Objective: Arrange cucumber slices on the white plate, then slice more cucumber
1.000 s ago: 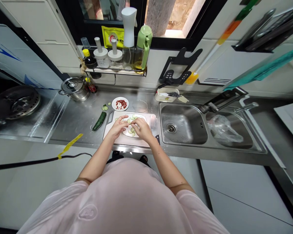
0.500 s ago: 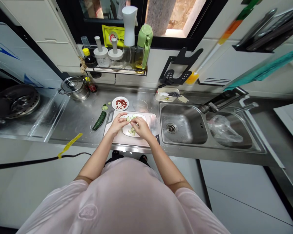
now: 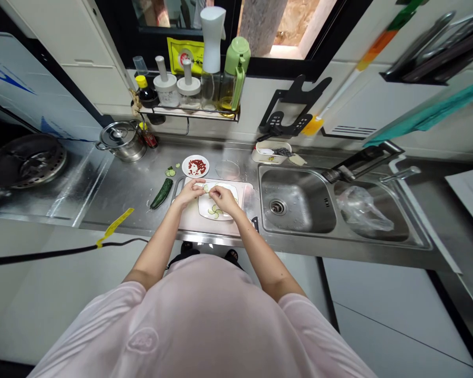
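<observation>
A white plate with several cucumber slices lies on the pale cutting board. Over the plate's left part, my left hand pinches a thin cucumber slice. My right hand is closed beside it, its fingertips at the same slice; whether it grips this slice or another is too small to tell. A cut cucumber rests left of the board, with a few cut pieces behind it. Behind the board stands a small plate of red pieces.
The sink is to the right, with a plastic bag in its second basin. A knife handle shows at the board's right edge. A lidded pot and a wok are at the left. Bottles stand on a rack.
My fingers have shifted slightly over the plate, and the slice between them now appears more edge-on. The whole view has moved a little.
</observation>
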The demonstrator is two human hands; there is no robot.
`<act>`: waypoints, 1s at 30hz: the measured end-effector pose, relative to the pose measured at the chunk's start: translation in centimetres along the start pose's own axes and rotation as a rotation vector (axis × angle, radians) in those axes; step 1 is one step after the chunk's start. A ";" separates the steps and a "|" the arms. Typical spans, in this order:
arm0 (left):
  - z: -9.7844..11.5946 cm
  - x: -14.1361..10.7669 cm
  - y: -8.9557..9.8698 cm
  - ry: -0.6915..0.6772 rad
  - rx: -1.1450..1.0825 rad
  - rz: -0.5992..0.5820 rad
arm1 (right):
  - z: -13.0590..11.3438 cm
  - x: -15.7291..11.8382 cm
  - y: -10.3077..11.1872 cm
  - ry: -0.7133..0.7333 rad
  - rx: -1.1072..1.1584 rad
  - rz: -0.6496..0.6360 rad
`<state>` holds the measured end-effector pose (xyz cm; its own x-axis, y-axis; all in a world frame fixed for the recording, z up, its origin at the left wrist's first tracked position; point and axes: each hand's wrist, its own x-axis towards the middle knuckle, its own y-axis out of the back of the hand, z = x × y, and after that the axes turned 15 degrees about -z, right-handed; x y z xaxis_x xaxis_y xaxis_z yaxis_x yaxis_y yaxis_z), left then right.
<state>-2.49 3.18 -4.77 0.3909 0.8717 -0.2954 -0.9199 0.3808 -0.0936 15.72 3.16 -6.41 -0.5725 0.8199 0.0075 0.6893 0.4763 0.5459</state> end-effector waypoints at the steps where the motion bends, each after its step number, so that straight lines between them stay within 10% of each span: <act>1: -0.2 0.2 0.1 0.016 0.014 0.005 | 0.3 0.2 -0.2 -0.012 0.001 -0.007; 18: -7.1 4.9 2.5 0.060 0.128 -0.002 | 5.1 2.2 -3.6 -0.244 -0.047 -0.101; 30: -5.8 4.7 1.5 0.170 0.467 0.175 | 5.8 3.1 -4.1 -0.336 -0.051 -0.138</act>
<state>-2.18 6.08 -11.83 0.1865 0.8872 -0.4220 -0.8440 0.3645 0.3934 13.71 5.62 -13.47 -0.4748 0.8119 -0.3398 0.5879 0.5799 0.5640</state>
